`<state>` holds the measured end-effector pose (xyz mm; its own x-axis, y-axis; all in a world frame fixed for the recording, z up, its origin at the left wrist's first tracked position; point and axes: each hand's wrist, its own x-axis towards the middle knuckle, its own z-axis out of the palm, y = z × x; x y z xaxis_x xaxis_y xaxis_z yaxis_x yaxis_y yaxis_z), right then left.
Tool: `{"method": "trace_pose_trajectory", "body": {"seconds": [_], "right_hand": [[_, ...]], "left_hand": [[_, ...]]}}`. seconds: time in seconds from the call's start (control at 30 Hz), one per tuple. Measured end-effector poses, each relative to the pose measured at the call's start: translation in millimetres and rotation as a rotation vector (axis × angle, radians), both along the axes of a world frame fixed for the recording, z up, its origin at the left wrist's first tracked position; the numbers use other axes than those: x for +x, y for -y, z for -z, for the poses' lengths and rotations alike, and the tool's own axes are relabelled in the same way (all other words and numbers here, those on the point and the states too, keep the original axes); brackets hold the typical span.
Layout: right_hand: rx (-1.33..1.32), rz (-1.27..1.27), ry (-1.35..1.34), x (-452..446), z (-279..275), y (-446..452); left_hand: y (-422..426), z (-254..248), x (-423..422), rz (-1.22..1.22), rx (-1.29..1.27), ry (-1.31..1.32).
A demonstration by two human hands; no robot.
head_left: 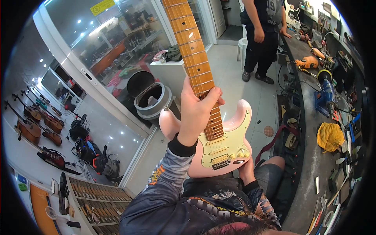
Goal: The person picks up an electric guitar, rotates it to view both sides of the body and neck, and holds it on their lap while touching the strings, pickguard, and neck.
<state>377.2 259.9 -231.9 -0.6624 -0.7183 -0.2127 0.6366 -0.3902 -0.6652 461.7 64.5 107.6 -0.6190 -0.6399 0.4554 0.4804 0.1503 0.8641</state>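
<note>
A pale pink electric guitar (235, 121) with a cream pickguard stands neck-up in front of me, its maple fretboard (192, 47) running out of the top of the view. My left hand (199, 105) is wrapped round the neck just above the body, thumb across the strings. At the lower right edge of the guitar body, my right hand (246, 171) holds the body from the side; its fingers are partly hidden behind it. The bridge and control knobs face up toward the camera.
Right, a long dark workbench (303, 188) carries tools, an orange power tool (307, 62) and a yellow cloth (331, 137). A person (262, 35) stands beyond. Left are an open-lidded bin (152, 98), glass door, several guitars (29, 131) and a slotted rack (98, 196).
</note>
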Motion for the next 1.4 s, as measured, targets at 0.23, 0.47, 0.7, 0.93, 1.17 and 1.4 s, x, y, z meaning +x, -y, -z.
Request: {"method": "trace_pose_trajectory", "body": {"seconds": [0.23,0.47,0.7,0.93,1.17,1.4], "right_hand": [[-0.04,-0.001,-0.008,-1.7,3.3,2.9],[-0.033,0.006,-0.006,0.2,-5.7,3.9],[-0.042,0.013,-0.013,-1.6,6.8,3.4],[-0.032,0.012,-0.026,-4.3,10.9,0.5],[-0.055,0.059,-0.025,-5.1,16.1,0.7],[0.019,0.146,0.062,10.2,-39.2,1.3]], "left_hand": [[-0.1,-0.7,0.8,-0.015,0.0,0.014],[-0.3,-1.1,1.2,-0.012,0.005,0.016],[3.9,1.1,0.5,0.007,-0.005,0.013],[6.0,2.4,3.1,0.009,0.003,0.011],[5.7,-0.1,9.2,0.018,0.018,-0.002],[10.7,3.0,16.1,0.039,0.035,-0.023]]}}
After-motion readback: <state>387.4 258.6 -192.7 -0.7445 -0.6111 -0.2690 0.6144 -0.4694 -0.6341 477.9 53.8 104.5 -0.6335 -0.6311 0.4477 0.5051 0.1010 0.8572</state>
